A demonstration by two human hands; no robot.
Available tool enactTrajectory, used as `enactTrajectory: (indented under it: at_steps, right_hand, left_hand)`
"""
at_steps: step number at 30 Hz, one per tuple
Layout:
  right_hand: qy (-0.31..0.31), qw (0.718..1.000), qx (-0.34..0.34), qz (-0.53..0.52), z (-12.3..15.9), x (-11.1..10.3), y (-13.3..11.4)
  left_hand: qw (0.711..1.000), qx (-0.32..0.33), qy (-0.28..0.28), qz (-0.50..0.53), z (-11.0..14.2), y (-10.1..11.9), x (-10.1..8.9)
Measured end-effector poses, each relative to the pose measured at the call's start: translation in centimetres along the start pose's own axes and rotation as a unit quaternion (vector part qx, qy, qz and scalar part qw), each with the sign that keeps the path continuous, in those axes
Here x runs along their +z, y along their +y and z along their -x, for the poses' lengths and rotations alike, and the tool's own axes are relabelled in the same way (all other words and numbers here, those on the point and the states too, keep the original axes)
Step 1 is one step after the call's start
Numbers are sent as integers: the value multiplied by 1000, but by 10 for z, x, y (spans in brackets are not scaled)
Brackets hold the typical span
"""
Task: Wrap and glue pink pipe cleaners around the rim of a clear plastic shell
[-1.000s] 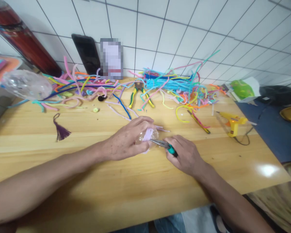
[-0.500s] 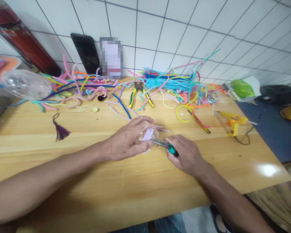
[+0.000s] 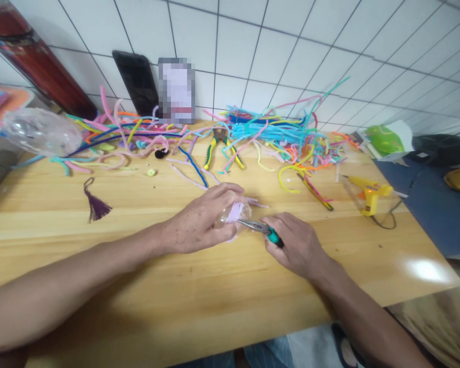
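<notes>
My left hand point(image 3: 207, 217) is closed around a clear plastic piece point(image 3: 247, 210), rounded like a bottle part, low over the wooden table. Pale purple pipe cleaners point(image 3: 235, 210) lie across its face, and their ends stick out to the right and below. In my right hand point(image 3: 293, 243) are needle-nose pliers point(image 3: 258, 225) with green and black handles. Their tip touches the purple pipe cleaner at the plastic's near edge. My left palm and fingers hide part of the clear piece.
Piles of coloured pipe cleaners point(image 3: 268, 132) line the wall, with yellow-green pliers point(image 3: 210, 152) among them. A yellow glue gun point(image 3: 370, 194) and a utility knife point(image 3: 318, 194) lie right. At left are a purple tassel point(image 3: 98, 204) and a clear bottle point(image 3: 42, 132). A phone point(image 3: 136, 82) leans on the tiles.
Hardly anything differs. Both hands keep their grips, and the pliers' tip stays at the purple pipe cleaner; the whole view has shifted very slightly.
</notes>
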State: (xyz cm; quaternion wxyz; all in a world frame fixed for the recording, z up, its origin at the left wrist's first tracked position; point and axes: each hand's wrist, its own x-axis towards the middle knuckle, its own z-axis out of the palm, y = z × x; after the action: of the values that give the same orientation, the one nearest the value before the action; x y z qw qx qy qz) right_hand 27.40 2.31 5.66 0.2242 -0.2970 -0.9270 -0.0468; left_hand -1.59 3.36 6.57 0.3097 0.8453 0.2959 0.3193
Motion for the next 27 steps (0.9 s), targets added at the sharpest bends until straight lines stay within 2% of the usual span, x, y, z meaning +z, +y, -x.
enactTrajectory:
  at_steps: [27]
  right_hand:
    - [6,999,-7,51,-1,-6,-2]
  left_hand:
    - [1000,-1,-3,-13,0,1,0]
